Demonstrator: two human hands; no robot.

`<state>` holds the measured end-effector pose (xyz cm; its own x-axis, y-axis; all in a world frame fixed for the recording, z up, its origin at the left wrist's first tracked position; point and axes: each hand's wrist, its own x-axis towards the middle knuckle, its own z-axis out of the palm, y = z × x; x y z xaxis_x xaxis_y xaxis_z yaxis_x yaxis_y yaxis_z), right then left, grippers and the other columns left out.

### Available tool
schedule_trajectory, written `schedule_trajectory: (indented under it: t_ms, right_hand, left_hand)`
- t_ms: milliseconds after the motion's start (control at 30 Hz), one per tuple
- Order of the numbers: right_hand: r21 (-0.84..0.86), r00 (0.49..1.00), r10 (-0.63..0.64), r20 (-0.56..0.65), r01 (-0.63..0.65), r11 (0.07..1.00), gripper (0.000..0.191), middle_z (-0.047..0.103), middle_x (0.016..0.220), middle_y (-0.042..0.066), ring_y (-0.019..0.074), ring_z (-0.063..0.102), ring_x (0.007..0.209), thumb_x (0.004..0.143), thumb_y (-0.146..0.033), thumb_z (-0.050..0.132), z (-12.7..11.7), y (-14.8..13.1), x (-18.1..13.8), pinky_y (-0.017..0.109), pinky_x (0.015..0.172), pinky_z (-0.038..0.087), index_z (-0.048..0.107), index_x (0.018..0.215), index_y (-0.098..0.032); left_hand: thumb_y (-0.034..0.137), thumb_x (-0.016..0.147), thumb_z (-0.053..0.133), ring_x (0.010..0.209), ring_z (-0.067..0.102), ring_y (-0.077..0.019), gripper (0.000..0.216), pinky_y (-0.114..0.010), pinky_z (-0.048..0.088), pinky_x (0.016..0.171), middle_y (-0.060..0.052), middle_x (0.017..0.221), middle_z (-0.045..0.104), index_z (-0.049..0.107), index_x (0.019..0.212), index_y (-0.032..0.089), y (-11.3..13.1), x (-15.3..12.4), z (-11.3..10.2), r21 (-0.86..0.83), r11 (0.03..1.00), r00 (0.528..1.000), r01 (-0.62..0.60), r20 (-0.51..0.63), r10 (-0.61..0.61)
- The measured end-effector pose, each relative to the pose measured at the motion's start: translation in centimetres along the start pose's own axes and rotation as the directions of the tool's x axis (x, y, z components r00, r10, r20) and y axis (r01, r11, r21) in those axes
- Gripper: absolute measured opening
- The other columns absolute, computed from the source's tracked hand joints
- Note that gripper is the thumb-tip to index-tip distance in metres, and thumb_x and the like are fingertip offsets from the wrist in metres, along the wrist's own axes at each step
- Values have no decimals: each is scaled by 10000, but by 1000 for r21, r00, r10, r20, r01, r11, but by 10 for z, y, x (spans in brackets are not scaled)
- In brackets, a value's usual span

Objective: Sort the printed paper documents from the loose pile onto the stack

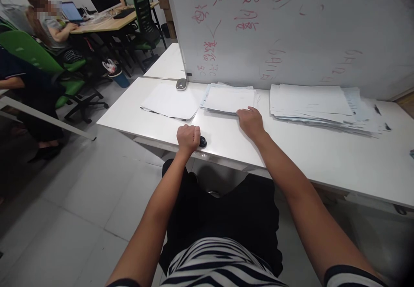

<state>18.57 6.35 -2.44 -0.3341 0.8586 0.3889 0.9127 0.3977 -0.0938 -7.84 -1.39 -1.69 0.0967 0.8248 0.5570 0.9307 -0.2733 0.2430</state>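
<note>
My left hand (188,138) is closed in a fist at the desk's front edge. Right beside it sits a small rounded black object (203,141), whose kind I cannot make out; whether the fist grips it or anything else is hidden. With bent fingers, my right hand (251,121) grips the front right corner of the middle stack of papers (229,98). Some loose white sheets (173,99) lie to the left of that stack, partly against it. A thicker, uneven pile of papers (310,101) is on the right.
The white desk (339,160) runs up against a whiteboard (226,58) with red writing. A grey and white rounded device (181,84) stands behind the loose sheets. Green chairs (35,50), a blue bin (120,78) and seated people (60,30) are at the left.
</note>
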Motion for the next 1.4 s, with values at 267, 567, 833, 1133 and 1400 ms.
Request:
schedule_trajectory:
  t_ms: [267, 567, 833, 1133, 1400]
  right_hand:
    - [22, 998, -15, -64, 17, 1000, 360, 708, 888, 88, 200, 625, 893, 936, -153, 302, 1, 1, -1, 378, 1012, 340, 661, 929, -150]
    - [83, 987, -70, -146, 83, 993, 238, 705, 923, 84, 222, 609, 901, 871, -151, 415, 5, 5, -3, 408, 980, 340, 649, 845, -184]
    - [224, 987, 11, -158, 25, 974, 139, 712, 978, 88, 236, 620, 935, 829, -215, 515, 5, 7, -4, 436, 981, 320, 650, 846, -188]
    - [270, 982, 65, -175, -16, 963, 206, 716, 929, 78, 227, 630, 879, 892, -260, 435, 0, 3, -4, 442, 1011, 298, 629, 917, -193]
    - [309, 920, 285, -269, -198, 930, 221, 633, 741, 58, 227, 565, 752, 934, -283, 320, -6, 2, -1, 410, 882, 394, 529, 934, -212]
  left_hand:
    - [285, 935, 296, 581, 388, -176, 421, -359, 227, 630, -36, 520, 442, 348, 525, 206, 0, 0, 1, -16, 999, 998, -33, -48, 32]
    - [270, 926, 329, 575, 376, -167, 406, -346, 212, 624, -29, 513, 432, 355, 527, 200, -2, 0, 4, -5, 998, 992, -64, -106, 63]
    - [257, 924, 327, 578, 366, -168, 399, -348, 208, 623, -26, 515, 439, 363, 530, 200, -1, 0, 4, 6, 997, 991, -72, -111, 72]
    - [255, 926, 329, 585, 367, -170, 398, -353, 210, 626, -28, 519, 441, 370, 534, 200, -3, -1, 5, -3, 997, 992, -72, -106, 71]
    - [249, 931, 309, 569, 359, -166, 411, -351, 201, 621, -28, 513, 438, 367, 527, 198, -1, 0, 2, -14, 997, 990, -80, -118, 77]
